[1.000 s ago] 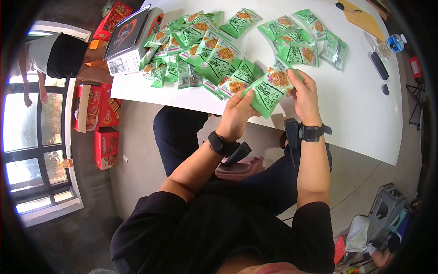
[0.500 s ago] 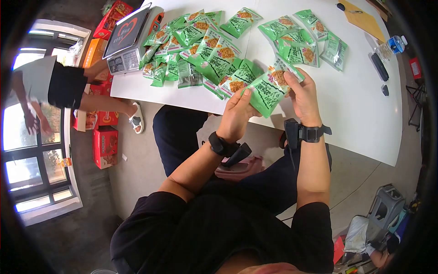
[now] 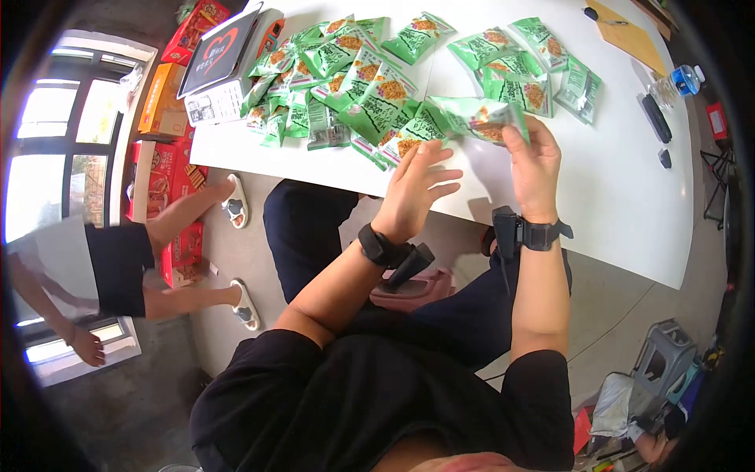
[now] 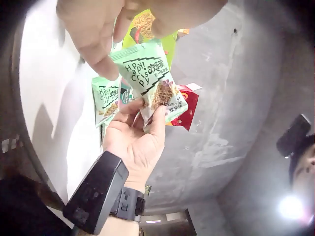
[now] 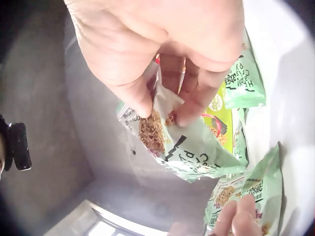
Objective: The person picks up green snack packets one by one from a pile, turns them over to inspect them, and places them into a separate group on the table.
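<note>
My right hand (image 3: 535,169) pinches one end of a green snack packet (image 3: 476,118) between thumb and fingers, above the table near its front edge. The packet (image 5: 192,152) hangs tilted from thumb and fingertips in the right wrist view, its printed crispy-snack picture showing. Beside it my left hand (image 3: 417,193) is off the packet, fingers spread and holding nothing. Past the left hand lies a heap of similar green packets (image 3: 385,90), overlapping one another. A smaller group of packets (image 3: 515,90) rests beyond the right hand, and a single packet (image 3: 417,38) lies between the two.
A box with a dark heart-printed panel (image 3: 216,63) stands at the table's left end. On the right are a water bottle (image 3: 678,85), a black case (image 3: 654,118) and a tan board (image 3: 625,35). Red cartons (image 3: 169,181) and another person's legs (image 3: 189,212) are at the left.
My left hand has let go of the packet and spread its fingers. The packet has swung up and flatter in my right hand. At the left, another person has walked nearer.
</note>
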A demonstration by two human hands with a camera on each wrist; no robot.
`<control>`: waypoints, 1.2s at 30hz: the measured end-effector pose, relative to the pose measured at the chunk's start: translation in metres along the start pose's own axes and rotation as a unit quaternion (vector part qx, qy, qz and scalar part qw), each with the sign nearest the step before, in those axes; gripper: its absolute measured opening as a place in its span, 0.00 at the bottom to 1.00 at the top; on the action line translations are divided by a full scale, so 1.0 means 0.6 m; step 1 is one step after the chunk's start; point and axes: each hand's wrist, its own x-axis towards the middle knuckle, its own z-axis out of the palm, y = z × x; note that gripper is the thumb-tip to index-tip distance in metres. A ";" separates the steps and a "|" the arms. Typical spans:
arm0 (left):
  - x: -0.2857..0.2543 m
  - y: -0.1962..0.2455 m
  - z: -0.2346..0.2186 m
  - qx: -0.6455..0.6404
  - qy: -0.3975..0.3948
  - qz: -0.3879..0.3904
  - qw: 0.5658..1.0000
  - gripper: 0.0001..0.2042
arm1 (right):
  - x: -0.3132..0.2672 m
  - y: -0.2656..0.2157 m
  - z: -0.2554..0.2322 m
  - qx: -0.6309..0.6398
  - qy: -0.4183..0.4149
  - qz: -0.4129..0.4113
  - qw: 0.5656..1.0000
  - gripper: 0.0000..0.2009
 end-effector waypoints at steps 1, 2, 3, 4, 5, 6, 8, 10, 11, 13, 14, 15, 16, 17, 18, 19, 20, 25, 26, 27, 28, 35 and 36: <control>0.004 0.004 0.001 -0.007 -0.026 -0.002 1.000 0.26 | -0.002 -0.004 0.006 -0.066 -0.038 -0.045 0.996 0.08; 0.011 0.008 0.000 -0.007 -0.025 -0.002 1.000 0.26 | -0.005 -0.008 0.012 -0.131 -0.077 -0.090 0.984 0.07; 0.021 0.014 0.000 -0.028 -0.054 -0.008 0.998 0.28 | -0.011 -0.014 0.019 -0.166 -0.093 -0.078 0.979 0.08; 0.028 0.021 0.002 -0.049 -0.083 -0.015 0.995 0.30 | -0.014 -0.012 0.023 -0.165 -0.094 -0.078 0.979 0.08; 0.031 0.029 0.005 -0.059 -0.112 0.001 0.992 0.31 | -0.017 -0.008 0.027 -0.211 -0.124 -0.102 0.964 0.10; 0.036 0.031 0.005 -0.059 -0.112 0.001 0.992 0.31 | -0.019 -0.005 0.032 -0.255 -0.154 -0.127 0.946 0.13; 0.048 0.034 0.005 -0.082 -0.124 0.052 0.988 0.31 | -0.022 -0.009 0.043 -0.302 -0.174 -0.147 0.926 0.15; 0.050 0.037 -0.009 -0.108 -0.157 0.044 0.981 0.24 | -0.025 -0.006 0.048 -0.348 -0.215 -0.178 0.895 0.14; 0.047 0.036 -0.011 -0.073 -0.139 0.059 0.986 0.22 | -0.025 -0.009 0.047 -0.370 -0.229 -0.168 0.885 0.12; 0.043 0.038 -0.014 -0.038 -0.122 0.073 0.989 0.19 | -0.026 -0.015 0.052 -0.368 -0.226 -0.167 0.886 0.13; 0.043 0.038 -0.016 -0.068 -0.119 0.069 0.988 0.19 | -0.027 -0.015 0.053 -0.366 -0.223 -0.167 0.888 0.14; 0.043 0.038 -0.017 -0.098 -0.117 0.064 0.986 0.18 | -0.026 -0.015 0.053 -0.366 -0.223 -0.166 0.888 0.14; 0.043 0.037 -0.018 -0.099 -0.117 0.064 0.986 0.18 | -0.025 -0.014 0.053 -0.355 -0.208 -0.167 0.896 0.16; 0.044 0.035 -0.019 -0.090 -0.114 0.074 0.987 0.18 | -0.024 -0.013 0.052 -0.344 -0.193 -0.167 0.904 0.19; 0.044 0.035 -0.020 -0.080 -0.112 0.085 0.987 0.18 | -0.022 -0.013 0.049 -0.344 -0.193 -0.167 0.904 0.19; 0.044 0.035 -0.019 -0.080 -0.112 0.085 0.987 0.18 | -0.020 -0.011 0.046 -0.366 -0.186 -0.185 0.893 0.19; 0.043 0.035 -0.018 -0.076 -0.112 0.095 0.986 0.18 | -0.019 -0.010 0.044 -0.387 -0.178 -0.203 0.881 0.20; 0.037 0.038 -0.011 -0.071 -0.110 0.110 0.985 0.18 | -0.020 -0.003 0.049 -0.376 -0.180 -0.192 0.889 0.22; 0.037 0.038 -0.014 -0.053 -0.117 0.116 0.985 0.18 | -0.020 -0.001 0.050 -0.369 -0.184 -0.189 0.891 0.23; 0.037 0.038 -0.015 -0.036 -0.124 0.122 0.984 0.18 | -0.021 0.001 0.051 -0.369 -0.184 -0.189 0.891 0.23; 0.036 0.038 -0.015 -0.036 -0.124 0.122 0.984 0.18 | -0.021 0.002 0.051 -0.362 -0.181 -0.184 0.896 0.23; 0.025 0.042 -0.009 -0.073 -0.128 0.086 0.985 0.20 | -0.017 0.016 0.048 -0.294 -0.156 -0.116 0.936 0.20; 0.025 0.039 -0.009 -0.022 -0.122 0.114 0.986 0.21 | -0.016 0.015 0.048 -0.294 -0.156 -0.117 0.936 0.20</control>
